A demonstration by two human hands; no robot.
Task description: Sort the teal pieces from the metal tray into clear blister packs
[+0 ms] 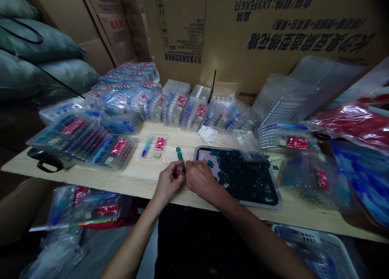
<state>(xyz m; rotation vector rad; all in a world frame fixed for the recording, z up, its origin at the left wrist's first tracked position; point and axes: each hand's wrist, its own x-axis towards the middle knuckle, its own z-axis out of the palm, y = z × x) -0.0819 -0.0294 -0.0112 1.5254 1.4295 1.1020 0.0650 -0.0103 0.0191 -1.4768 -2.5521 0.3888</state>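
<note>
My left hand (170, 181) is closed in a pinch at the near end of a clear plastic tray (171, 155) that lies on the table. My right hand (201, 179) is close beside it, fingers curled down at the tray's near right corner. Several dark green pieces (179, 154) stand in a row in the tray, the nearest right between my fingertips. What either hand holds is hidden by the fingers. Right of my hands, a black-rimmed tray (275, 190) holds a mass of dark green pieces (240, 175).
A filled clear pack (154, 147) with a blue pen and red-and-white piece lies left. Stacked filled packs (114, 151) line the left and back. Crumpled white tissue (208, 134) and an empty clear tray (247, 144) are behind the black-rimmed tray. A large carton (225, 40) stands behind.
</note>
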